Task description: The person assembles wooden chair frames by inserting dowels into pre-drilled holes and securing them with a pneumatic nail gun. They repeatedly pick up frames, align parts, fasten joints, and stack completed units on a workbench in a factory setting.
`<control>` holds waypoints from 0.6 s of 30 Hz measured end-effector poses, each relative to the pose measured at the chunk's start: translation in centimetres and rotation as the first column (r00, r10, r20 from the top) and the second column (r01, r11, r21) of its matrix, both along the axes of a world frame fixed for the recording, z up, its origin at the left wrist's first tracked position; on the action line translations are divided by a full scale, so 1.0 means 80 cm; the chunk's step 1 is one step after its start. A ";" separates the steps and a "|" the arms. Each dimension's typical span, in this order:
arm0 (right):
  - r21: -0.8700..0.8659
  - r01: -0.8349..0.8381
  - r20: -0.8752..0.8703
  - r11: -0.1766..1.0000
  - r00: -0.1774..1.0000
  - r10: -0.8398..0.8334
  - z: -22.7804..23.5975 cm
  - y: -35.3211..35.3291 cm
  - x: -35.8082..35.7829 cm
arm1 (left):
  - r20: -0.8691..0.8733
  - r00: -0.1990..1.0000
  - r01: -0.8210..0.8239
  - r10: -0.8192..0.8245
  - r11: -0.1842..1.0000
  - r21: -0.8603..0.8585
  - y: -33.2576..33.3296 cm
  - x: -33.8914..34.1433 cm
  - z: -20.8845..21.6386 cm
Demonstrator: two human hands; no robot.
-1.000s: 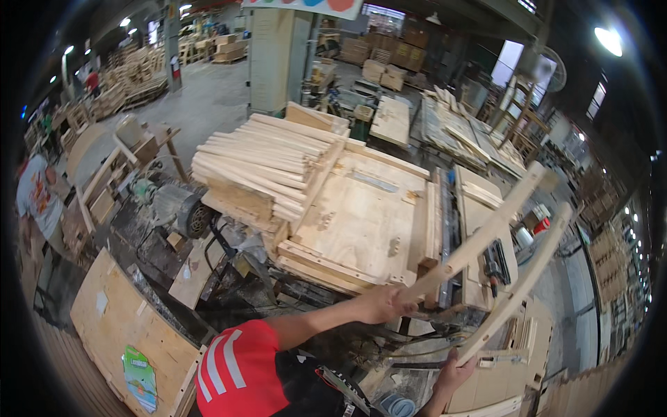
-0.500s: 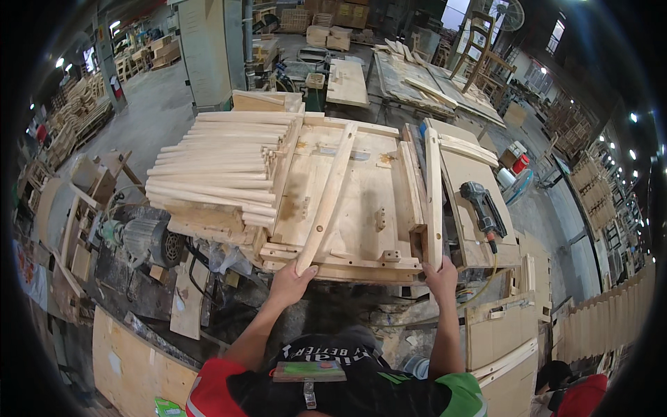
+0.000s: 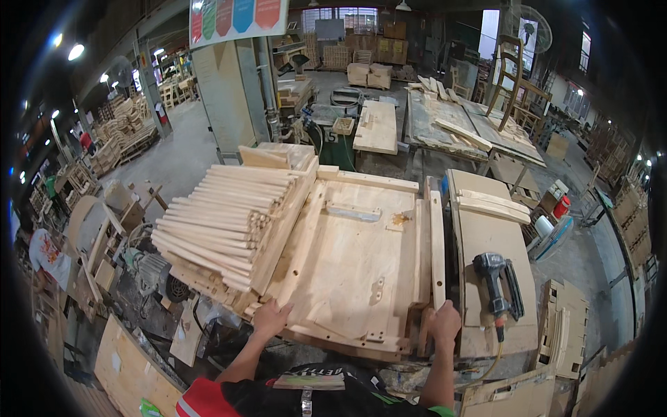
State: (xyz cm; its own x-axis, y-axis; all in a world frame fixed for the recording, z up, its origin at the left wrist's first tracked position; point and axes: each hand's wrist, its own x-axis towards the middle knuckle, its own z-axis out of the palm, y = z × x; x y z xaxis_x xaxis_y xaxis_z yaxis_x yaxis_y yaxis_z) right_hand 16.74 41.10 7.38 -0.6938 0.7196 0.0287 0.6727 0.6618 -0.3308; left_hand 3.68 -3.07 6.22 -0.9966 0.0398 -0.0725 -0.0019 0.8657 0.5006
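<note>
My left hand point(image 3: 272, 320) is closed around the near end of a long wooden post point(image 3: 299, 267) with small holes. This post lies along the left side of a shallow wooden frame jig point(image 3: 347, 250). My right hand point(image 3: 445, 322) grips the near end of a second long wooden post point(image 3: 436, 243), which stretches away from me along the jig's right side. Small wooden blocks are fixed on the jig's base and near rail. Whether either post rests fully against the jig's rails cannot be seen.
Left of the jig lies a stack of round wooden rods point(image 3: 215, 215). A nail gun point(image 3: 495, 285) with an air hose lies on a board at the right, below two short wooden pieces point(image 3: 493, 205). Beyond stand a grey pillar point(image 3: 226, 97) and a plank-covered table point(image 3: 451, 125).
The left post has shifted left, from slanting across the jig to its left side. The right post stays beside the right rail, in my right hand. The view has tilted up.
</note>
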 end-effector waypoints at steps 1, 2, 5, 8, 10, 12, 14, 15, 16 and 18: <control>-0.017 -0.007 -0.012 1.000 1.000 0.007 -0.002 0.005 -0.001 | -0.021 0.999 -0.040 0.039 0.998 -0.048 0.005 -0.001 -0.001; -0.034 -0.014 -0.024 0.999 1.000 0.013 -0.004 0.009 -0.003 | -0.045 0.996 -0.081 0.077 0.992 -0.096 0.009 -0.002 -0.002; -0.049 -0.017 -0.033 0.999 0.999 0.015 0.004 0.002 -0.009 | 0.004 0.986 -0.162 0.167 0.964 -0.209 0.026 -0.004 0.002; -0.056 -0.038 -0.023 0.998 0.999 0.037 0.000 0.005 -0.008 | 0.025 0.981 -0.174 0.192 0.932 -0.318 0.045 -0.007 0.000; 0.008 -0.071 -0.055 0.997 0.996 0.071 -0.004 0.006 -0.008 | 0.024 0.976 -0.194 0.216 0.915 -0.353 0.053 -0.009 -0.003; -0.021 -0.100 -0.085 0.995 0.992 0.097 -0.007 0.010 -0.007 | -0.011 0.973 -0.218 0.230 0.905 -0.366 0.058 -0.011 -0.004; 0.023 -0.165 -0.138 0.986 0.976 0.166 0.001 0.007 -0.008 | 0.014 0.959 -0.257 0.285 0.885 -0.388 0.059 -0.011 -0.004; 0.013 -0.184 -0.164 0.983 0.969 0.183 0.005 0.005 -0.010 | -0.013 0.959 -0.268 0.284 0.887 -0.376 0.061 -0.014 -0.004; 0.037 -0.239 -0.232 0.970 0.942 0.241 0.006 0.002 -0.016 | -0.039 0.958 -0.280 0.286 0.889 -0.363 0.060 -0.015 -0.003; 0.094 -0.346 -0.365 0.934 0.861 0.355 0.007 -0.005 -0.031 | -0.081 0.952 -0.304 0.294 0.894 -0.329 0.060 -0.017 -0.006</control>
